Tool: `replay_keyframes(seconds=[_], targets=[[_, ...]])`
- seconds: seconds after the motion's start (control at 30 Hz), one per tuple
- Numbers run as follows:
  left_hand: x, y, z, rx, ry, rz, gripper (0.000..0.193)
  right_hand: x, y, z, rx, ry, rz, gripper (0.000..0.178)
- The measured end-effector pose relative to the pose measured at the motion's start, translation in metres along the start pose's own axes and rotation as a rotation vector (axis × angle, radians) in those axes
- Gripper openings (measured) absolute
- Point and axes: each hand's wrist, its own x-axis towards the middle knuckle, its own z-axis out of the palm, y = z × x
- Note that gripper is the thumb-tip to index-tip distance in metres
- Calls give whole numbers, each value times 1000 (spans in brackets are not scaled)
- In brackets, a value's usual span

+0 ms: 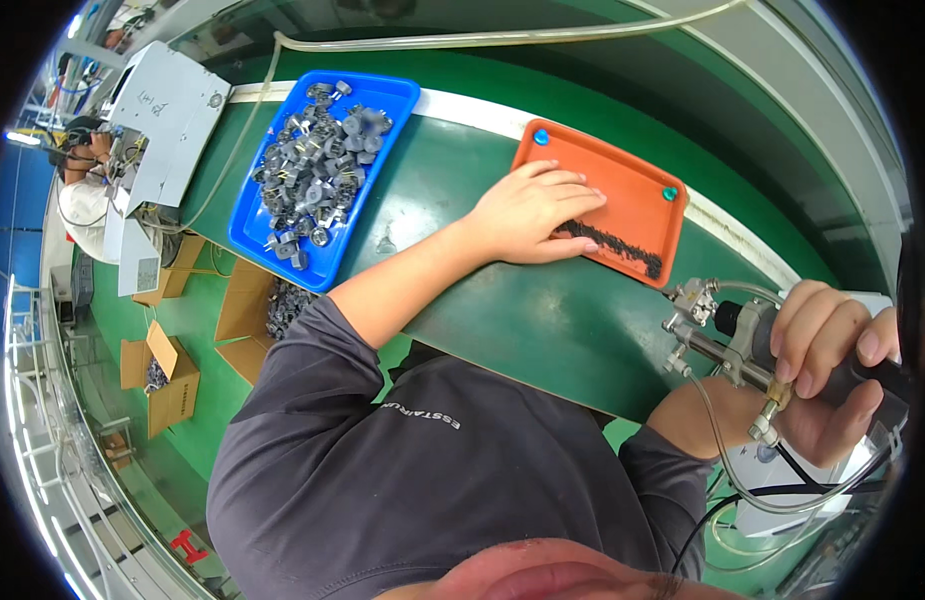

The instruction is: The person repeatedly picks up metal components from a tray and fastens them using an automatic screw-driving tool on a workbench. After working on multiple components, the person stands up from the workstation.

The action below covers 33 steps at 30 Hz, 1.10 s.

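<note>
Left hand (532, 215) rests open-fingered on the orange tray (637, 190) of small black parts (612, 243), right hand (832, 370) grips the pneumatic tool (727, 345), blue tray (377, 95) seemingly untouched.

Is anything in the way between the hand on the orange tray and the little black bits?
Nothing visible. The left hand lies flat on the orange tray, fingertips right at the row of small black parts.
</note>
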Motion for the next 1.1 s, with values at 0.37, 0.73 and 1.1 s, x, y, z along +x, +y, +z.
replay_keyframes(seconds=[0.37, 0.73, 1.1], targets=[[-8, -23, 9, -127, 323, -42, 17, -5, 8, 2, 54, 48, -45, 29], [-11, -21, 10, -217, 249, 57, 18, -4, -6, -4, -45, -35, 6, 29], [-9, -28, 10, -138, 190, 23, 12, 8, 9, -7, 3, -144, 5, 39]])
